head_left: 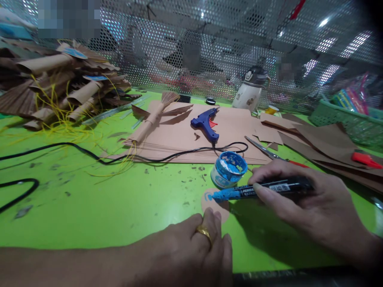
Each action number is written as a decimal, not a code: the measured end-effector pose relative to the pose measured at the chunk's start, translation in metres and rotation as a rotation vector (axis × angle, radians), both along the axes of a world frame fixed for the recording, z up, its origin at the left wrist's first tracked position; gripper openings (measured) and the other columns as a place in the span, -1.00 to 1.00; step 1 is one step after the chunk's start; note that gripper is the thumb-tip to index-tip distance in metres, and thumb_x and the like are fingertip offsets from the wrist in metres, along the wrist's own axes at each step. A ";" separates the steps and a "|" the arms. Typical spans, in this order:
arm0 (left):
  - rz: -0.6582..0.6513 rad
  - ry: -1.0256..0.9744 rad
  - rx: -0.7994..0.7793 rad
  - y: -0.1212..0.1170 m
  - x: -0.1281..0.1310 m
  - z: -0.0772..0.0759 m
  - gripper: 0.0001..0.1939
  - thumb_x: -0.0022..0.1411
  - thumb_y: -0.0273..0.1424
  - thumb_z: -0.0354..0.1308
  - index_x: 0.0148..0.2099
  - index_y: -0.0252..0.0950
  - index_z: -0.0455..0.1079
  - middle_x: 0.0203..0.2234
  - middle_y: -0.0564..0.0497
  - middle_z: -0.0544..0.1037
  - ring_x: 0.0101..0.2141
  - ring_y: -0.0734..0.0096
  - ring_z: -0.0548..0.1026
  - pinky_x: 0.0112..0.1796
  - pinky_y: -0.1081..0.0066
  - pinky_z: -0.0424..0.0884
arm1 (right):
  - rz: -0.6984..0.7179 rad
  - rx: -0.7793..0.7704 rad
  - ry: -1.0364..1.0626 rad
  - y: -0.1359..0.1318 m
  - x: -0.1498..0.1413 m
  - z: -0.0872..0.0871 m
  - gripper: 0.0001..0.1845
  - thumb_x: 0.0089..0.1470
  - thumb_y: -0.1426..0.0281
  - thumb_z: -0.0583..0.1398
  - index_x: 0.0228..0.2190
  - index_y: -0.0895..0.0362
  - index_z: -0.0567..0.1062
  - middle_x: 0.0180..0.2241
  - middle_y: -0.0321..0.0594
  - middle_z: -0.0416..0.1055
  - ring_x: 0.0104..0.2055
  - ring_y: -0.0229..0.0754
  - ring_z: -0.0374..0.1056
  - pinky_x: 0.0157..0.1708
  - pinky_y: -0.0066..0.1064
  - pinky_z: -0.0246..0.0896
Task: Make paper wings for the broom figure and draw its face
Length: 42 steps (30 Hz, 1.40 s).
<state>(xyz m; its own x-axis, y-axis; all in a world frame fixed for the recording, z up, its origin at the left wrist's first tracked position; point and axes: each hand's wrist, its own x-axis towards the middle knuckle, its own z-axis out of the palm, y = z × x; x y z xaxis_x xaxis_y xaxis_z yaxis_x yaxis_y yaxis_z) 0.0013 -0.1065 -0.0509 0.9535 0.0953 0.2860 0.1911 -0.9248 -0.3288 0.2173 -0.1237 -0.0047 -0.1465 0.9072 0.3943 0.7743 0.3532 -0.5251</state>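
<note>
My right hand [302, 207] is closed around a black permanent marker [278, 187] whose front end is coated in blue paint. The marker's tip touches a small round piece of brown paper [217, 209] lying on the green table, where a short curved blue stroke shows. My left hand [191, 243], with a gold ring on one finger, presses that paper disc down with bent fingertips held close together. Just behind the disc stands an open jar of blue paint [229, 169], its rim and inside smeared with blue and some white.
Behind the jar, a blue glue gun [206, 124] and a rolled paper figure [152, 119] rest on stacked brown sheets [236, 123]. Scissors [260, 148] lie right of them. A black cord [89, 153] crosses the table. Rolled paper pieces [56, 79] pile up left; a green basket [344, 123] stands right.
</note>
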 end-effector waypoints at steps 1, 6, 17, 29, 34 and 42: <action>-0.007 0.003 -0.012 0.000 0.000 0.000 -0.70 0.18 -0.62 -0.07 -0.10 -0.41 0.41 -0.15 -0.21 0.54 -0.11 0.15 0.48 -0.21 0.25 0.44 | 0.001 -0.003 0.000 0.000 0.000 0.000 -0.89 -0.06 0.51 0.19 -0.53 0.06 0.44 -0.61 -0.41 0.42 -0.65 -0.35 0.30 -0.64 -0.56 0.22; -0.058 -0.022 0.011 0.001 -0.001 -0.008 -0.70 0.20 -0.62 -0.08 -0.11 -0.42 0.41 -0.20 -0.22 0.55 -0.16 0.16 0.50 -0.25 0.27 0.44 | -0.003 -0.002 0.010 0.001 0.000 0.001 -0.87 -0.06 0.50 0.18 -0.55 0.05 0.43 -0.64 -0.42 0.40 -0.66 -0.34 0.29 -0.65 -0.55 0.23; 0.001 0.000 -0.020 -0.004 -0.001 0.001 -0.68 0.18 -0.60 -0.10 -0.10 -0.40 0.41 -0.15 -0.22 0.54 -0.10 0.13 0.47 -0.21 0.23 0.44 | -0.026 0.008 0.030 -0.001 -0.001 -0.002 -0.87 -0.07 0.51 0.19 -0.56 0.04 0.43 -0.62 -0.43 0.41 -0.67 -0.36 0.27 -0.63 -0.56 0.23; 0.013 0.010 -0.005 -0.005 -0.002 0.001 -0.66 0.17 -0.61 -0.10 -0.09 -0.40 0.41 -0.14 -0.23 0.53 -0.14 0.18 0.49 -0.21 0.26 0.44 | -0.078 0.083 0.047 -0.002 0.001 0.000 -0.93 -0.06 0.45 0.21 -0.50 0.03 0.46 -0.55 -0.39 0.45 -0.59 -0.30 0.36 -0.58 -0.52 0.31; -0.029 0.049 0.052 0.000 -0.001 -0.001 -0.66 0.17 -0.63 -0.11 -0.08 -0.42 0.41 -0.17 -0.22 0.54 -0.18 0.21 0.50 -0.16 0.24 0.43 | -0.041 0.035 0.078 -0.001 -0.003 0.000 -0.91 -0.07 0.48 0.20 -0.52 0.05 0.46 -0.60 -0.41 0.44 -0.62 -0.34 0.34 -0.62 -0.57 0.29; -0.057 0.035 0.077 -0.002 0.000 -0.004 -0.67 0.18 -0.62 -0.10 -0.11 -0.40 0.43 -0.20 -0.18 0.56 -0.18 0.22 0.50 -0.19 0.27 0.44 | -0.007 -0.044 0.054 0.001 -0.002 -0.002 -0.96 -0.03 0.43 0.22 -0.44 0.06 0.48 -0.53 -0.34 0.52 -0.56 -0.25 0.46 -0.66 -0.55 0.32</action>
<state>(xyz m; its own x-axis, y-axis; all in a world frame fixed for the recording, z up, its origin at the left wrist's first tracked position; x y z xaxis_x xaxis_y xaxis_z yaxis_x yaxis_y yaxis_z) 0.0011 -0.1081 -0.0547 0.9661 0.0200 0.2573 0.1266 -0.9055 -0.4050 0.2154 -0.1228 -0.0070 -0.1197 0.9247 0.3614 0.7467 0.3237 -0.5810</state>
